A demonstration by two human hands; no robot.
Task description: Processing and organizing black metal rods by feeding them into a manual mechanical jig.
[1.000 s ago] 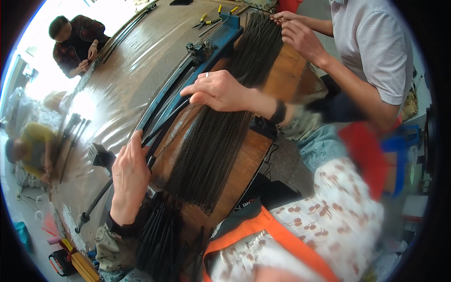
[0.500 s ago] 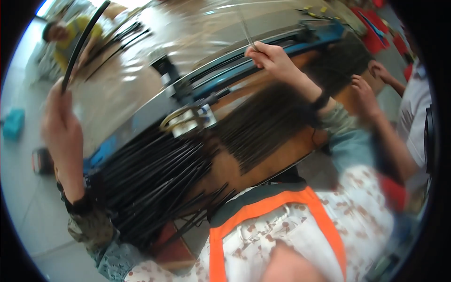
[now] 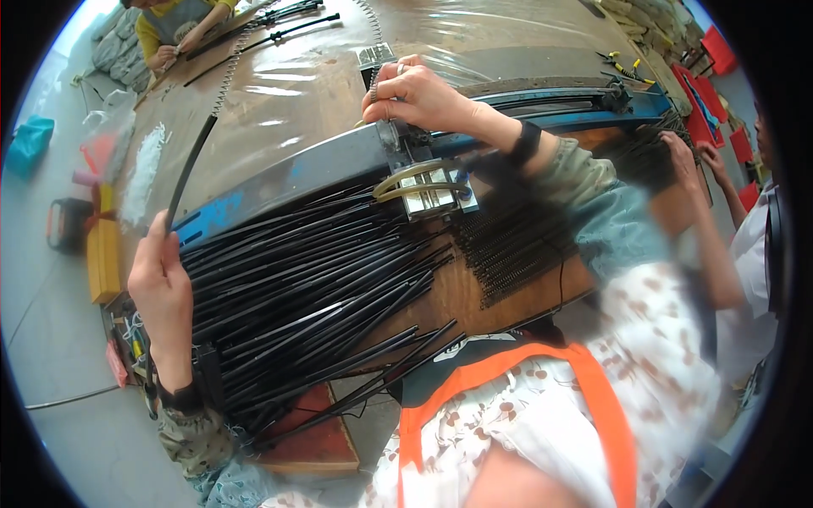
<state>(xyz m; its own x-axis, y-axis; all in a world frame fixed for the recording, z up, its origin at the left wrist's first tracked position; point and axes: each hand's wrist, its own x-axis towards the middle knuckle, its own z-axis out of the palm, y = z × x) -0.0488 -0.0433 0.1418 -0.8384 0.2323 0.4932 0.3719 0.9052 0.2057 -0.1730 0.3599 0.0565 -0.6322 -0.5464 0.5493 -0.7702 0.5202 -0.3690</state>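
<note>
My left hand is closed round the lower end of a thin black tube, which slants up and away. Out of its far end a thin coil spring runs up past the top of the picture. Above the clamp block of the blue rail, my right hand pinches a stretch of coil spring that also comes down from the top edge. Whether both stretches are one spring is out of view. Under my right hand lies the metal clamp fixture with yellowish hoses.
Many black tubes are heaped below the blue rail, with a bed of coil springs to their right. Pliers lie at the far right. One person works across the table, another at the right. A yellow box stands at left.
My right hand has moved left to the clamp fixture with the spring. My left hand and the tube have come lower and right, and the spring at the tube's end now shows.
</note>
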